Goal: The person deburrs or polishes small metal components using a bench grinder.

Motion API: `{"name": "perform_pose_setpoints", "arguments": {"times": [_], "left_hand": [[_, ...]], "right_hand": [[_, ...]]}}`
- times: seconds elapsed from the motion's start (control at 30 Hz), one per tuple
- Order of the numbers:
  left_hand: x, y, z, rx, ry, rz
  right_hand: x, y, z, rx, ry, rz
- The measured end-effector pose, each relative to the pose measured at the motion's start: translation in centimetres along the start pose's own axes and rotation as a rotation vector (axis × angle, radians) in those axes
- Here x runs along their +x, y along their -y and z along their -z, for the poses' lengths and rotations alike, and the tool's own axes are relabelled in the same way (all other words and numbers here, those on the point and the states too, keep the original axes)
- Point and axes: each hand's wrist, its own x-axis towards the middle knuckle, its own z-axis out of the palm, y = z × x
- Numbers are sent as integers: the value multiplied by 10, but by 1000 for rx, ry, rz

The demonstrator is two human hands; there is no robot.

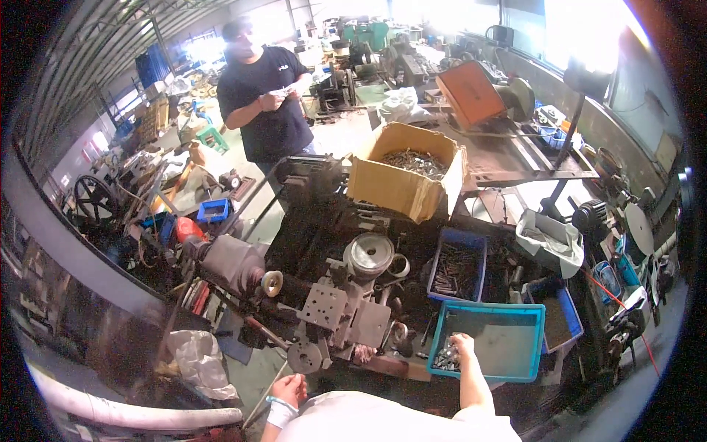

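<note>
Reaching hands [462, 343]: one — teal trays [519, 355]: one

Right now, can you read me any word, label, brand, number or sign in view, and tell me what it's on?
Dark T-shirt on the person standing across: small white chest mark; I don't read out brands or printed words.
Cardboard box: no lettering I can make out.
Turquoise tray by your right hand: none I can make out.
Machines and clutter farther back: too small or blurred to tell.
</note>
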Motion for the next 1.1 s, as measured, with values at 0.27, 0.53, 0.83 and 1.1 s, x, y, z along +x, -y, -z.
{"name": "perform_pose_setpoints", "arguments": {"times": [0.27, 0.53, 0.83, 1.1], "left_hand": [[2, -1, -2, 44, 2, 2], [2, -1, -1, 49, -14, 9], [3, -1, 0, 19, -9, -25], [6, -9, -7, 36, 23, -32]], "right_hand": [[-12, -11, 18, 902, 380, -179], [-4, -17, 17, 1047, 212, -273], [-46, 19, 6, 1378, 410, -102], [-17, -5, 16, 975, 219, -248]]}}
